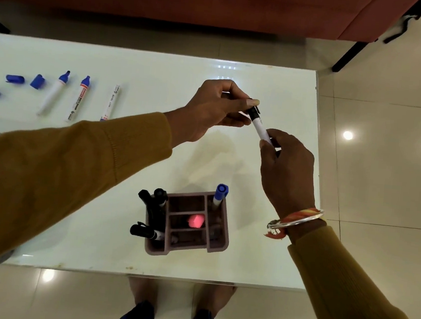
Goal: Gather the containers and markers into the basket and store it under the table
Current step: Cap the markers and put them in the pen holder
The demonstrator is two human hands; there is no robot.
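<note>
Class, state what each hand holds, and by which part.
One black-capped marker: left hand pinches its cap, right hand grips the barrel's other end.

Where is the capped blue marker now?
In the head view, the capped blue marker stands in the far right corner of the brown organizer, near the front edge of the table.

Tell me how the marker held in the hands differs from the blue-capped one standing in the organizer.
Cap: the held marker has a black cap, the blue-capped marker a blue one.
Pose: the held marker is tilted in mid-air, with the left hand pinching its cap end and the right hand gripping its barrel. The blue-capped marker stands cap-up in the organizer's right compartment, untouched.
Both have white barrels.
</note>
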